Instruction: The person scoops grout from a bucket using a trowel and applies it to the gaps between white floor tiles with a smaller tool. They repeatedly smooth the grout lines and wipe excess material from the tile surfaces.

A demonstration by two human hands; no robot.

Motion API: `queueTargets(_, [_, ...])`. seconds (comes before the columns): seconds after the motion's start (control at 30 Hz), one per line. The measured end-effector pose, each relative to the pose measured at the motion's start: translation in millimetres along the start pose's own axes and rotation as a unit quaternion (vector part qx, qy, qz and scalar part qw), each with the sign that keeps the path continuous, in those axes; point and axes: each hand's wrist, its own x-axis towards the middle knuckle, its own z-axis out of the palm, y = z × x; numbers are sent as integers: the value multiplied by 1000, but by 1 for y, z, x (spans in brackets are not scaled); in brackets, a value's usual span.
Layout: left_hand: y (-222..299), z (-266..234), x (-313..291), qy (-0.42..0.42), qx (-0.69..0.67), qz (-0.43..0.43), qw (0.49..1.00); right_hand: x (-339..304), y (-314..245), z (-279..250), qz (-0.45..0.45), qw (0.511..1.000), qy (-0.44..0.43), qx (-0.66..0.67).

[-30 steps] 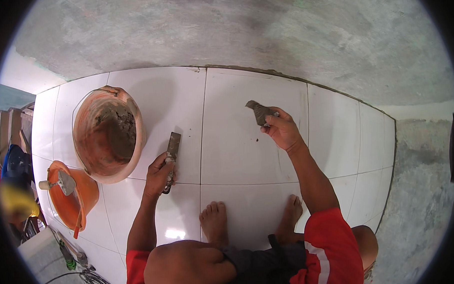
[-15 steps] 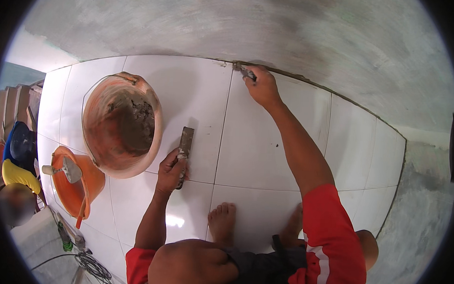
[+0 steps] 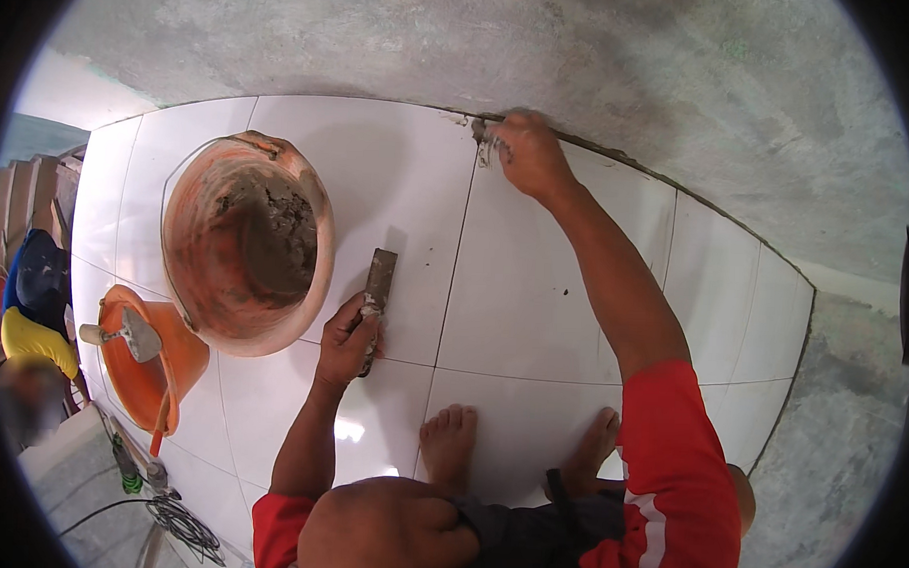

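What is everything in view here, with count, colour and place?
Large bucket: one, orange-grey, left
Mortar-like mix: one mass, grey-brown, inside large bucket
Smaller bucket: one, orange, lower left
Trowel: one, grey, resting on smaller bucket
Floor tiles: several, white, centre
Walls: at least two, grey, top and right
Cable: one coil, dark, lower left
Co-worker: one, yellow and blue clothing, far left
Flat bar: one, grey, left of centre
Small tool: one, grey, blurred, top centre
Sleeves: two, red, lower edge
Feet: two, bare, lower centre
Left hand: one, bare, gripping flat bar
Right hand: one, bare, at small tool
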Motion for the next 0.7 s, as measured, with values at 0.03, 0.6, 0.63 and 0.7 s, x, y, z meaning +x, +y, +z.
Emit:
queueTargets(0.03, [-1,2,0,-5,0,-3,1000,-7,-1,1,17,999,-47,-7])
queueTargets(0.6, [-7,-7,-3,0,-5,9,1000,-53,-41,-1,7,988,-153,-19])
queueTargets(0.63, [-8,-5,-2,-7,-9,10,1000,-50,-31,-3,5,991,-133,-8])
queueTargets(0.7, [-5,-4,-1,-13,-6,10,1000,-22,-15,-11,12,997,-76,-29])
